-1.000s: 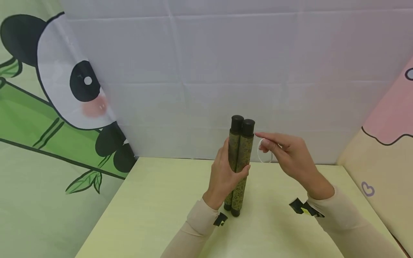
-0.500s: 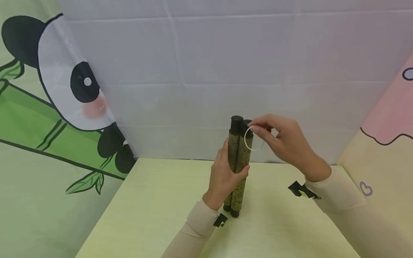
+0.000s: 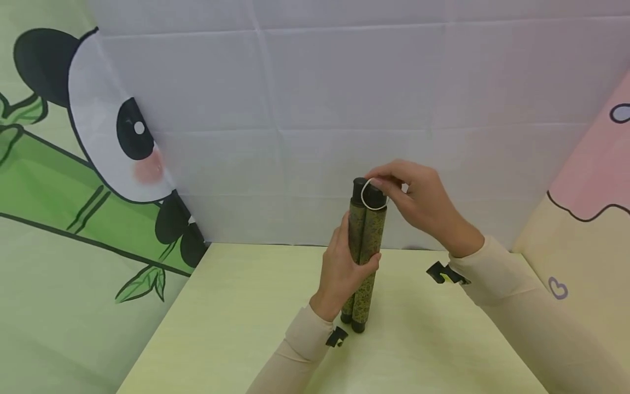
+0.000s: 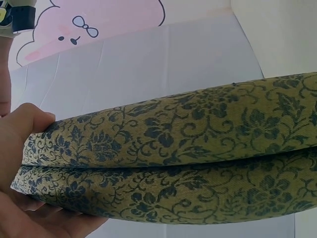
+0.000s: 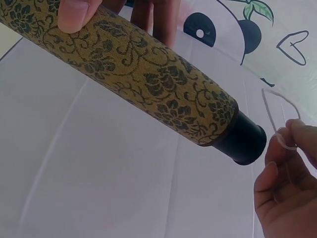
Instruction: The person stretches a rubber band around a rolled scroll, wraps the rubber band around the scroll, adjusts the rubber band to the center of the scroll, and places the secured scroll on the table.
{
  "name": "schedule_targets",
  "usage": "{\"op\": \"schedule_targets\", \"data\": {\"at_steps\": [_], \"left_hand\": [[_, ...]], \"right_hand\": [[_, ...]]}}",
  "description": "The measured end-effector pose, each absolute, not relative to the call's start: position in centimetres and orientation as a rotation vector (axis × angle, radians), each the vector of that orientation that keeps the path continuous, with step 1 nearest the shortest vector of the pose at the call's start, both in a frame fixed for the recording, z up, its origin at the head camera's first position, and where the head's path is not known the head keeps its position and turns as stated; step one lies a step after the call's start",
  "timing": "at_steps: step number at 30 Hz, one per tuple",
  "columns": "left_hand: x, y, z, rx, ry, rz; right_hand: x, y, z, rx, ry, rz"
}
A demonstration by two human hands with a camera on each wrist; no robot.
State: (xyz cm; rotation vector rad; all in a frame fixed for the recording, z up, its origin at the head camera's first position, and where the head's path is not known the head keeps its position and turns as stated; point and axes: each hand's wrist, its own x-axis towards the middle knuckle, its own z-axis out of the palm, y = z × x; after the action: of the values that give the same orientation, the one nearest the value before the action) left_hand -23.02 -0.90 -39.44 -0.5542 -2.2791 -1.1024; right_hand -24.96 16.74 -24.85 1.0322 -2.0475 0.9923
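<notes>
Two long rolls stand close side by side, covered in yellow-brown cloth with a dark floral pattern: the left roll [image 3: 356, 224] and the right roll [image 3: 374, 230]. Both have black end knobs, such as this end knob [image 5: 242, 140]. My left hand [image 3: 339, 271] grips the pair at mid-length, thumb across the front and fingers round the far side. A thin white rubber band [image 3: 374, 209] is pinched between thumb and forefinger of my right hand [image 3: 423, 200]. In the head view the loop overlaps the right roll's top knob; the right wrist view shows the band [image 5: 269, 110] beyond the knob.
Under the rolls is a pale yellow-green tabletop [image 3: 236, 306]. A whitish cloth backdrop [image 3: 295, 98] rises behind it. Printed panels flank the table, with a panda [image 3: 98, 126] on the left and a pink figure [image 3: 595, 158] on the right.
My right hand has moved left and up with the rubber band, from beside the rolls to their top knobs. My left hand and the rolls have stayed in place.
</notes>
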Motion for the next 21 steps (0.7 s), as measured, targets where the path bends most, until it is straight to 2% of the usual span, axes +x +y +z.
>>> {"op": "schedule_targets", "data": {"at_steps": [21], "left_hand": [[-23.3,-0.8,-39.5,-0.547,-2.311,-1.070]], "right_hand": [[-27.5,17.0,-25.1,0.950,-2.132,0.940]]}}
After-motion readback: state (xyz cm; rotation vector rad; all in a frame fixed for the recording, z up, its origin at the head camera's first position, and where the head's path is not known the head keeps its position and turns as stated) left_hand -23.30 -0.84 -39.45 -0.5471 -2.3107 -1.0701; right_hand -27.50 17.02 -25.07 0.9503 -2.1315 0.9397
